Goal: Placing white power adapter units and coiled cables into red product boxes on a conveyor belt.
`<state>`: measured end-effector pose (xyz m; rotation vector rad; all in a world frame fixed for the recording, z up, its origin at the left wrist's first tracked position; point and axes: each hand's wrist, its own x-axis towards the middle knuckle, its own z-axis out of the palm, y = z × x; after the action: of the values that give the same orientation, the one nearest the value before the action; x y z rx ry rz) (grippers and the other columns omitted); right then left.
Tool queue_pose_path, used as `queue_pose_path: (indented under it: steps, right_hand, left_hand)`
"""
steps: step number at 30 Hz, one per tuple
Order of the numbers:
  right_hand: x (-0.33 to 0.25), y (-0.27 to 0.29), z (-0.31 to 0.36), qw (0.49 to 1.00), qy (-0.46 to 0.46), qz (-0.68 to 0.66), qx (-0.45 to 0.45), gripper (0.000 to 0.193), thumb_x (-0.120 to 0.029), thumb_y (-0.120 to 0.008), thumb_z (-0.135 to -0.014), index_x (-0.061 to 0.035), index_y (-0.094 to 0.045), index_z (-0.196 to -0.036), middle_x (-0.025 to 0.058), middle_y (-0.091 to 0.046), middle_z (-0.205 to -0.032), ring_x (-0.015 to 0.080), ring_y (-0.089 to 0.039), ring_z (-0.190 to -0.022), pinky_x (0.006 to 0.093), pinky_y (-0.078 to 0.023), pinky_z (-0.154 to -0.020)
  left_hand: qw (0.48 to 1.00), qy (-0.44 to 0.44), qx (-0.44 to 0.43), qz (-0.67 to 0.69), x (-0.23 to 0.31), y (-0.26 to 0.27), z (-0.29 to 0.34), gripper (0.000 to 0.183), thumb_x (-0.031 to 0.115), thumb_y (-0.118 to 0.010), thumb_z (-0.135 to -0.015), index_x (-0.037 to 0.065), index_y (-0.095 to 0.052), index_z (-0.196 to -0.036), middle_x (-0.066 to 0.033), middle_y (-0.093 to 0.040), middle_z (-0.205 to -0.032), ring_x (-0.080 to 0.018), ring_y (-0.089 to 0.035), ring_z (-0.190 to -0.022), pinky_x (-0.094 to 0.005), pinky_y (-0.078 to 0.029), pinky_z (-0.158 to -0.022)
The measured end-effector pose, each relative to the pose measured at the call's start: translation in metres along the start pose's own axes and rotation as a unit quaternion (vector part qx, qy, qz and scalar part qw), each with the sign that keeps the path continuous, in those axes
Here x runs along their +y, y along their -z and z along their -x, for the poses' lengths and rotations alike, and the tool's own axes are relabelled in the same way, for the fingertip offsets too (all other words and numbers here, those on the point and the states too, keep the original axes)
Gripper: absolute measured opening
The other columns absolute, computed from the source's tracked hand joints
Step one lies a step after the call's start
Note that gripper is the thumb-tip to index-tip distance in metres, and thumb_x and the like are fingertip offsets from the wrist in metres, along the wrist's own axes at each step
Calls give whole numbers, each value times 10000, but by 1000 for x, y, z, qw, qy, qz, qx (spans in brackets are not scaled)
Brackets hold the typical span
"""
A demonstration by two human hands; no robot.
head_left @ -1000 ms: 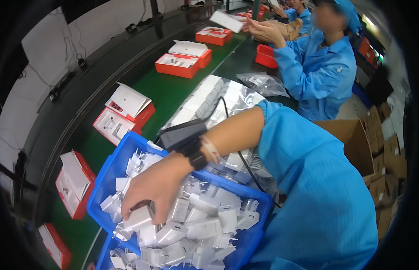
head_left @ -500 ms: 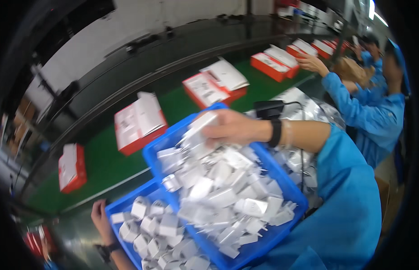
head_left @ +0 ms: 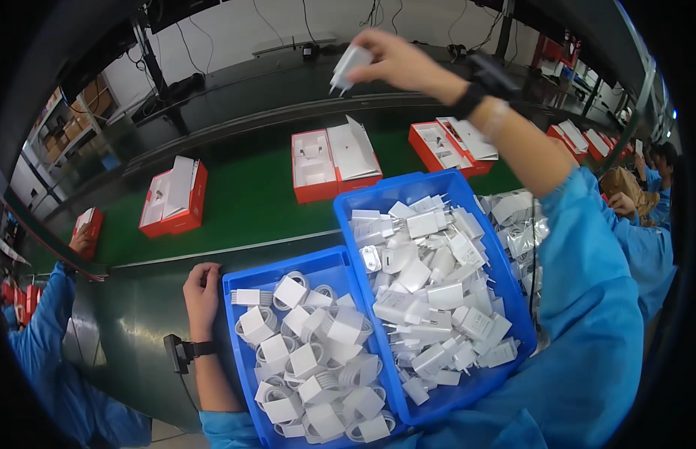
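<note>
My right hand (head_left: 389,66) is raised over the far side of the green conveyor, shut on a white charger plug (head_left: 350,69) whose two pins point down. An open red box (head_left: 316,192) with a white insert and a raised flap lies beneath and nearer to me. My left hand (head_left: 202,295) rests on the table just left of a blue bin (head_left: 239,281) of coiled white cables (head_left: 307,359) in paper sleeves. Its fingers are curled together, with nothing visible in them. A second blue bin (head_left: 404,182), heaped with white charger plugs (head_left: 438,292), stands against the first on its right.
More open red boxes (head_left: 191,215) line the green conveyor (head_left: 251,217). A co-worker's hand (head_left: 83,243) touches a box at far left; other people in blue work at right. Clear plastic bags (head_left: 524,232) lie beside the right bin. Black cables run from my wristbands.
My right hand has lifted from the plug bin, carrying a charger plug up and away over the conveyor. The whole view has swung. My left hand stays beside the cable bin.
</note>
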<state>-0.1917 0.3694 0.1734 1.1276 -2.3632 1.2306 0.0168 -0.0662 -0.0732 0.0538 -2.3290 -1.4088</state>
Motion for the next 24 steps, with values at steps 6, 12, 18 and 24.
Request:
queue_pose_path:
  steps: [6, 12, 18, 24]
  right_hand:
    - [76, -109, -26, 982, -105, 140, -69, 439, -226, -727, -827, -48, -631, -1216, 154, -697, -1047, 257, -671, -944, 353, -516, -859]
    - [116, -124, -34, 975, -95, 179, -87, 446, -221, -723, -805, -46, -629, -1205, 179, -686, -1076, 315, -660, -1010, 378, -504, -897]
    - [123, -130, -11, 964, -243, 27, -108, 429, -196, -731, -811, -17, -615, -1182, 151, -687, -968, 249, -669, -918, 375, -531, -834]
    - [143, -146, 8, 959, -64, 273, -50, 317, -121, -737, -753, -27, -693, -1052, 190, -658, -987, 369, -633, -959, 429, -508, -884]
  left_hand:
    - [1000, 20, 4, 8, -1, 2, 5, 142, 120, -596, -943, 5, -678, -961, -23, -649, -804, -66, -562, -707, -221, -450, -639]
    - [1000, 16, 5, 7, 1, -1, 2, 134, 106, -606, -931, 0, -677, -970, -16, -621, -783, -69, -537, -690, -226, -437, -626]
    - [1000, 20, 0, -2, -1, 1, 2, 130, 97, -599, -929, 2, -675, -973, -39, -641, -810, -86, -571, -718, -236, -456, -652]
    - [1000, 16, 3, 7, -2, 1, 3, 148, 126, -592, -940, 8, -675, -973, -27, -643, -802, -85, -566, -712, -236, -453, -658]
